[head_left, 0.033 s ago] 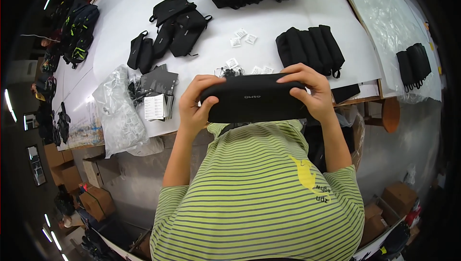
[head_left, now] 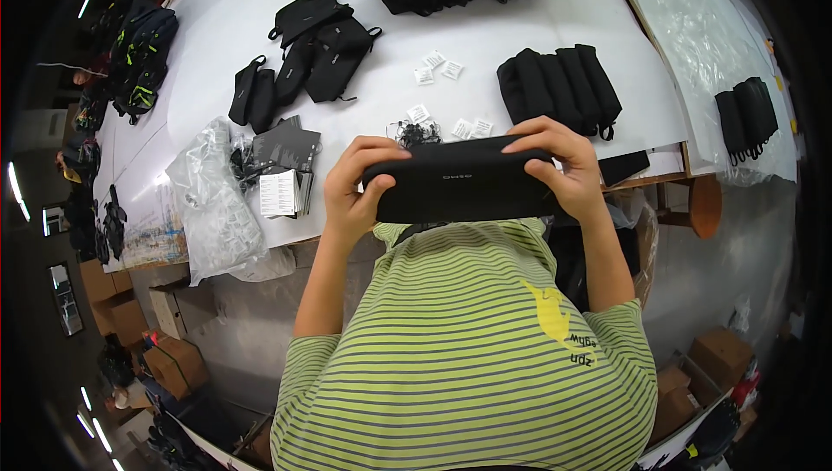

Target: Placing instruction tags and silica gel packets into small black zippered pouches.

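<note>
While white table (head_left: 407,42) spreads toward twelve o'clock, black oblong pouch (head_left: 464,189) before its six o'clock edge, left hand (head_left: 348,183) pinching pouch's nine o'clock end, right hand (head_left: 574,168) pinching its three o'clock end, white packets (head_left: 419,114) beyond toward twelve.

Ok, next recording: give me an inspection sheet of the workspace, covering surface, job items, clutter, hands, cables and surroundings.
Surface: white-topped table, partly covered.
Job items: black pouch, held up at the table's near edge; a row of black pouches to the right; loose black bags to the left.
Clutter: crumpled clear plastic bag, small white packets, white printed cards.
Hands: left hand and right hand grip the pouch, one at each end.
Cables: tangle of thin black cords beyond the pouch; whether they are cables, I cannot tell.
Surroundings: cardboard box at lower left, another at lower right.
</note>
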Demonstrator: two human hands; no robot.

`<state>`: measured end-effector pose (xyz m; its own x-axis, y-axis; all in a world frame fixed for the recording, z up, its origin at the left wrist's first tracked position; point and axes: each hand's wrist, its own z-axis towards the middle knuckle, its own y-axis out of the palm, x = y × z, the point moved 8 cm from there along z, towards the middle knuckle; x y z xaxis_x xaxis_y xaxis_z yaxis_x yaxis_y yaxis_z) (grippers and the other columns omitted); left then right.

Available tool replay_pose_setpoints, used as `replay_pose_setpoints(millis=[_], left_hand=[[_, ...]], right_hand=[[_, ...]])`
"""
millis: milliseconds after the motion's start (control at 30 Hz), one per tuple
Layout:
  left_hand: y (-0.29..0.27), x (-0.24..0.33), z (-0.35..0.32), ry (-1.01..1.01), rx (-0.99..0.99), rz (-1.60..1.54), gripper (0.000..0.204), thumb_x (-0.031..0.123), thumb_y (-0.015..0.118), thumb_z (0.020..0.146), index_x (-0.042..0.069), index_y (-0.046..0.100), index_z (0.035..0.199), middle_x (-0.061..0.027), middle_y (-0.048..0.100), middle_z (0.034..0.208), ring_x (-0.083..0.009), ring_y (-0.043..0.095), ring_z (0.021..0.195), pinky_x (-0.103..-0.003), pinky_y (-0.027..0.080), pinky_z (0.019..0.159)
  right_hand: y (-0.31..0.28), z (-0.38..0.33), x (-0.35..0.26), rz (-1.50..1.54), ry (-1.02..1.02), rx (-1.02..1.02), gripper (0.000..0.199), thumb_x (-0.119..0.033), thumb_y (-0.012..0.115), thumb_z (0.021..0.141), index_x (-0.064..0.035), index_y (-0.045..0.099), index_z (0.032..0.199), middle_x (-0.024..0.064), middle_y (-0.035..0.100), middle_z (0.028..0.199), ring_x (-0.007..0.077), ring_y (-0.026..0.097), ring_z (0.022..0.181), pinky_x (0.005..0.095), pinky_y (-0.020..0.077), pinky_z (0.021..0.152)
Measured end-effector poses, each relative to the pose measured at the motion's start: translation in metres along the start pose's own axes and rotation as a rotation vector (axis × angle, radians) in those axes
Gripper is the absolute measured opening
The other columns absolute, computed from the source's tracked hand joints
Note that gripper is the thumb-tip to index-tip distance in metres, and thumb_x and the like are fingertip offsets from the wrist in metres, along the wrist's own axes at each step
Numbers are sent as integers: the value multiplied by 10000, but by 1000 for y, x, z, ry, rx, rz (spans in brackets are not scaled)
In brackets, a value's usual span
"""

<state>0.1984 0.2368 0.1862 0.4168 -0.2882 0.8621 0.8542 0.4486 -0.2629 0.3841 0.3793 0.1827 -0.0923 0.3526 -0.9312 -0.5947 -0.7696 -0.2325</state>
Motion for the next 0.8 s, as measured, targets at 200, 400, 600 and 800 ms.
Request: replay_pose_setpoints(millis=[200,400,600,800], left_hand=[[12,-17,-1,-121,-155,-30,184,155,651,779,-21,596,787,-97,568,875,-209,544,824,-291,419,765],[13,-71,-37,-513,-363,-250,465,206,487,924,62,400,1358,-110,334,1363,-152,585,813,-262,480,679],[-173,-189,-118,-567,286,990,610,337,598,860,59,378,1356,-256,296,1370,-357,429,1180,-403,356,985],[-207,-223,-185,-837,269,1247,862,540,608,785,-51,333,1350,-345,224,1398,-464,219,1311,-487,212,1072]], right_hand=[[2,-14,14,-9,230,-228,183,-106,699,746,-24,678,908,75,654,928,121,577,737,236,433,629],[-40,-37,60,-38,529,-74,215,-170,715,775,-54,688,955,6,620,676,25,482,521,182,395,497],[-179,-58,80,-427,331,731,299,-127,707,764,-71,636,1049,44,654,936,96,609,606,219,458,532],[-226,-66,132,-1143,349,838,306,-179,665,767,-163,602,1066,91,587,996,276,635,789,373,508,684]])
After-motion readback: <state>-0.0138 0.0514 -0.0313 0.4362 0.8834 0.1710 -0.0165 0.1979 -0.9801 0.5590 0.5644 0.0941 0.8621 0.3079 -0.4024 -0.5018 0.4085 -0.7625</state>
